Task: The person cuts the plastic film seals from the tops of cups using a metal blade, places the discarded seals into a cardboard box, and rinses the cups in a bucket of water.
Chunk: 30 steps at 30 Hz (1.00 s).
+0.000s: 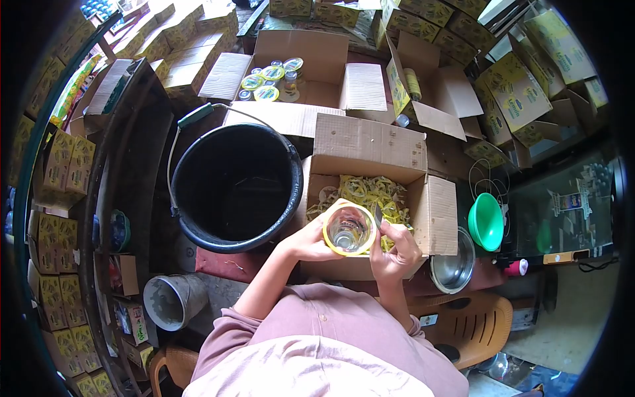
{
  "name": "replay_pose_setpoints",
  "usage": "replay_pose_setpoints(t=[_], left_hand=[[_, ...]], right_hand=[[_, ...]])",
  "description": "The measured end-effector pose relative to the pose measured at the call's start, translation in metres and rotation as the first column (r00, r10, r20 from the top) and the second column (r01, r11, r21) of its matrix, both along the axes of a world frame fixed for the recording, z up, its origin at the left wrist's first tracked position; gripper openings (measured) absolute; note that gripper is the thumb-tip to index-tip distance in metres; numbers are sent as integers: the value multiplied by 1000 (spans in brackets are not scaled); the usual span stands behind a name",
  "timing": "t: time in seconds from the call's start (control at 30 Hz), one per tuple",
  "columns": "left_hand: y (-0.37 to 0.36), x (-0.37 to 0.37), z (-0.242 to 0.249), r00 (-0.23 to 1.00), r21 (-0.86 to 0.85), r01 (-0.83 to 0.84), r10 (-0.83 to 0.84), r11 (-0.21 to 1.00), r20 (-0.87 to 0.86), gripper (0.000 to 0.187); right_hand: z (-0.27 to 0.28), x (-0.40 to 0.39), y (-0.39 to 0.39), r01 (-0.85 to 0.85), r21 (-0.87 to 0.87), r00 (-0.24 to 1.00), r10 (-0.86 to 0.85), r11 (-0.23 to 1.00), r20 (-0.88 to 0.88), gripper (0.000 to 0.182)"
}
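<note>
A clear cup with a yellow rim [348, 229] is held in the left hand [319, 237], its grip closed round the side, above an open carton [370, 165] of yellow wrappers [366, 192]. A small blade-like piece [378, 212] is pinched in the right hand's [395, 249] grip, at the rim. A black bucket [236, 187] is noted beside the carton.

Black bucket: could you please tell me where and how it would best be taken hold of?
I would wrap one hand round the green handle grip, coming from above at the person's far left. It looks free to grasp, sticking out beyond the black bucket, whose wide round body looks awkward for one hand.
</note>
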State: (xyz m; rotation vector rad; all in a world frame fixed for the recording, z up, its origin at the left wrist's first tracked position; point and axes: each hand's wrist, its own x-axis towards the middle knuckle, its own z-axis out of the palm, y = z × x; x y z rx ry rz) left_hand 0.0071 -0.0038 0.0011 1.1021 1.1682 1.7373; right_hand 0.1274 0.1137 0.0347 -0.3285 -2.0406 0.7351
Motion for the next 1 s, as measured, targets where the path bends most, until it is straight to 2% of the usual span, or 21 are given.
replay_pose_setpoints(t=[0.2,0.33,0.43,0.53,0.67,1.0], left_hand=[[-2,-4,2,992,-51,57,-62,997,-106,72],[-1,3,-2,987,5,68,-68,998,144,72],[0,5,-7,920,74,70,-93,995,380,75],[-2,3,-5,958,26,-6,-2,1000,286,73],[-3,2,-4,991,56,-69,62,996,115,70],[-7,5,-1,998,104,-51,46,993,51,68]], right_hand=[[-3,0,2,-24,-5,1000,24,1000,-3,25],[-3,-3,1,5,-32,999,-6,999,-50,22],[1,-5,2,18,-67,996,-24,998,-90,19],[2,-2,1,14,-63,996,-19,998,-91,19],[6,-1,-11,-35,-72,997,30,997,-76,17],[4,4,-18,-84,-109,995,77,990,-65,15]])
